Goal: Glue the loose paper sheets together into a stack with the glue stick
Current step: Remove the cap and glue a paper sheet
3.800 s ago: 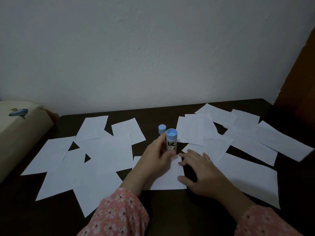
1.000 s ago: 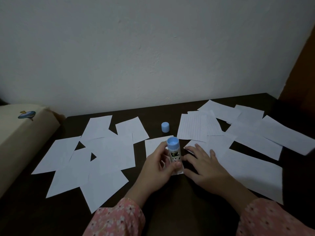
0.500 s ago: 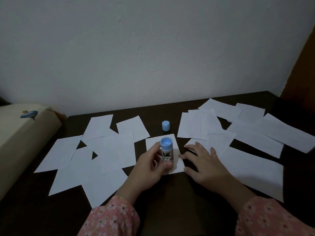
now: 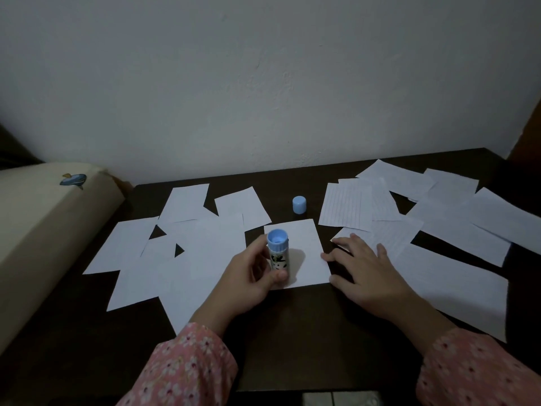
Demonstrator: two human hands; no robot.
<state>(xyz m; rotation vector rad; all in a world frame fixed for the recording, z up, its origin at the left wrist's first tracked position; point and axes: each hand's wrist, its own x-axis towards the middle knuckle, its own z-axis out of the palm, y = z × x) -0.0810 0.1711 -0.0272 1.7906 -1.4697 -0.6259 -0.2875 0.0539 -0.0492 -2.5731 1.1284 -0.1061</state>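
Glue stick (image 4: 279, 254) stood gripped in left hand (image 4: 248, 281), tip on sheet (image 4: 304, 253); right hand (image 4: 364, 273), flat and open, pinned its edge. Best: even strokes, sheet pinned.

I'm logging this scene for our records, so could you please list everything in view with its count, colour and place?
Glue stick: one, blue-topped, uncapped, upright on the centre sheet.
Cap: one, blue, on the table behind the centre sheet.
Centre sheet: one, white, between the hands.
Loose sheets: many, white, overlapping, left and right; exact count unclear.
Table: one, dark brown.
Cushion: one, beige, far left.
Wall: white, behind.
Left hand: grips the glue stick.
Right hand: flat, fingers spread, on paper.
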